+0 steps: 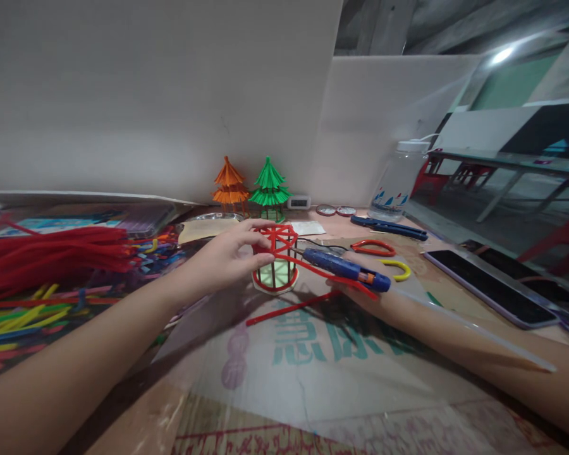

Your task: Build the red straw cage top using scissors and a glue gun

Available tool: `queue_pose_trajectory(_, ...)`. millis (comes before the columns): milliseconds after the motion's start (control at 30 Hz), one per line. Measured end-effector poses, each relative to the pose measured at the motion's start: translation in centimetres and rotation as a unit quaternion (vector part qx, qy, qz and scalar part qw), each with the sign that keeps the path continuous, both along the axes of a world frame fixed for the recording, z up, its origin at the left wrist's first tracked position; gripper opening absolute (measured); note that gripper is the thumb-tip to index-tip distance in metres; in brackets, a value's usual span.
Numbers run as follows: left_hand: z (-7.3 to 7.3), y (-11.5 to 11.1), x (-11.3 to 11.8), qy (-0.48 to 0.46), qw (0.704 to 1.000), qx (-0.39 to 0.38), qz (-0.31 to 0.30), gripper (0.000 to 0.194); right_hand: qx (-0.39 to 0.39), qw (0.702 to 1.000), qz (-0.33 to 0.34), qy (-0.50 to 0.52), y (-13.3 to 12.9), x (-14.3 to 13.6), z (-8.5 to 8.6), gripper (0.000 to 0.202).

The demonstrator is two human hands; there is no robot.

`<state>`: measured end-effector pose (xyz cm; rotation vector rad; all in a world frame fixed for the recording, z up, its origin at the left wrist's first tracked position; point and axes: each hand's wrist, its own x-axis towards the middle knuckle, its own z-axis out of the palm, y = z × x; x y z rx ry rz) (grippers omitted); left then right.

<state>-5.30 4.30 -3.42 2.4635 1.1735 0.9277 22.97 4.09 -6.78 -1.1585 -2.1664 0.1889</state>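
Observation:
My left hand pinches the red top of a small pavilion frame, its thumb and index finger at the upper left edge. The frame has dark posts and a red ring on a pale base. In my right hand is a blue hot glue gun, its tip by the frame's upper right side. A translucent glue stick sticks out behind it, over the forearm. A red pipe cleaner runs out from under my right hand; another red strip stretches from the frame towards that hand, whose fingers are partly hidden.
Orange and green pagoda models stand by the wall. Red pipe cleaners and coloured pieces crowd the left. To the right are scissors with red and yellow handles, a phone, a dark blue tool and a bottle.

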Motion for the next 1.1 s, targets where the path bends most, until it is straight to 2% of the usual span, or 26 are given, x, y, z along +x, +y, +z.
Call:
queue_pose_trajectory(233,-0.2,1.2,-1.7,0.029,0.999,0.012,-0.019,0.024,-0.033,0.998,-0.024,0.045,0.3,-0.2,-0.8,0.016)
queue_pose_trajectory(433,-0.3,2.3,-3.2,0.058,0.998,0.031,-0.015,0.026,-0.046,0.997,-0.017,0.064,0.3,-0.4,-0.3,0.017)
queue_pose_trajectory(567,-0.1,2.3,-3.3,0.059,0.997,0.023,-0.036,0.025,-0.053,0.996,-0.021,0.063,-0.1,-0.5,0.3,0.014)
queue_pose_trajectory(733,0.0,2.3,-3.2,0.049,0.997,0.012,-0.053,0.024,-0.084,0.992,0.006,0.089,-0.7,-0.6,1.1,0.011)
queue_pose_trajectory(967,0.0,2.2,-3.3,0.047,0.997,0.01,-0.061,0.024,-0.086,0.99,0.007,0.11,0.4,-0.4,-0.7,0.01)
queue_pose_trajectory(1100,0.0,2.3,-3.2,0.048,0.997,0.016,-0.064,0.023,-0.082,0.991,0.007,0.106,0.7,-0.1,-1.1,0.014)
